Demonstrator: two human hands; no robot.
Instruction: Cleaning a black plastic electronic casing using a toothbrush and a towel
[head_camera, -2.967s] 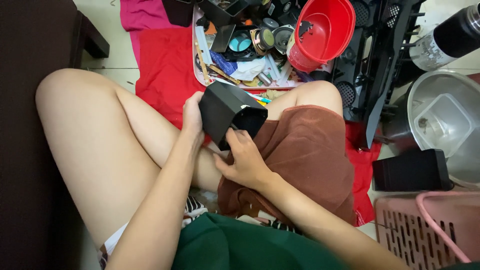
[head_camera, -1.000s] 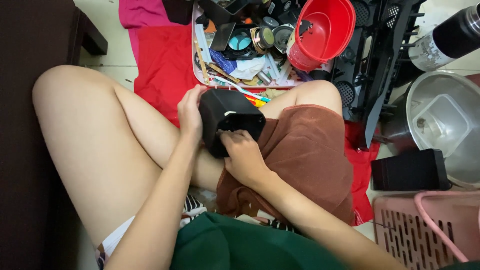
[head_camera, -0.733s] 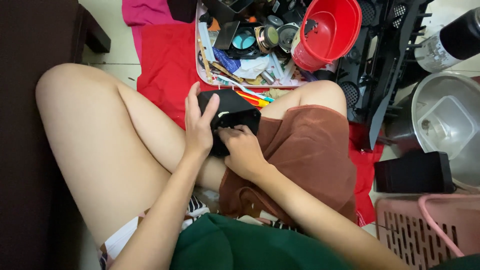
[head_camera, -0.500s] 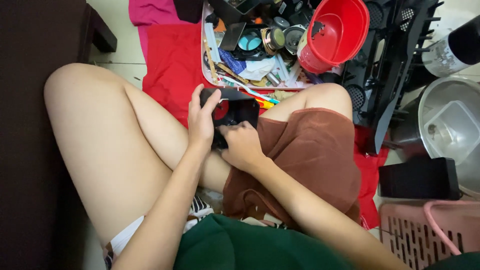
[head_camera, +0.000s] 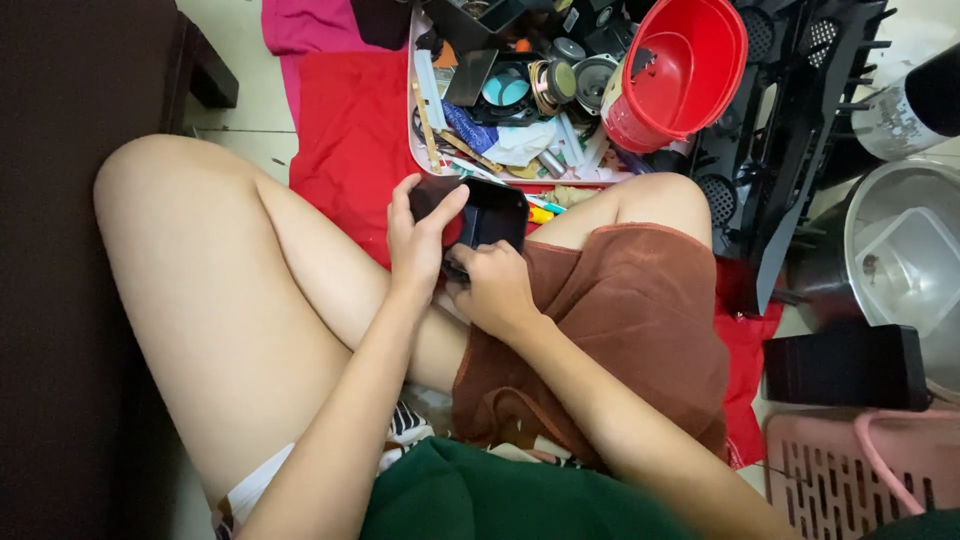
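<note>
I sit cross-legged on the floor with a small black box-shaped device (head_camera: 492, 212) held over my lap. My left hand (head_camera: 418, 238) grips its left side, thumb across the top edge. My right hand (head_camera: 495, 290) is curled against its lower front, fingers pressed to it. A brown cloth (head_camera: 620, 330) covers my right thigh beneath the hands. What the right fingers touch on the device is hidden.
A white tray (head_camera: 413, 120) full of small speakers, tools and parts lies ahead on a red cloth (head_camera: 345, 140). A red plastic bowl (head_camera: 690, 65), black plastic panels (head_camera: 790, 150), a steel pot (head_camera: 900, 270), a black box (head_camera: 845, 365) and a pink basket (head_camera: 860, 475) stand to the right.
The black device was turned from an upright tilt to lying flatter and lower in my hands. My left hand shifted from its side to over its top edge.
</note>
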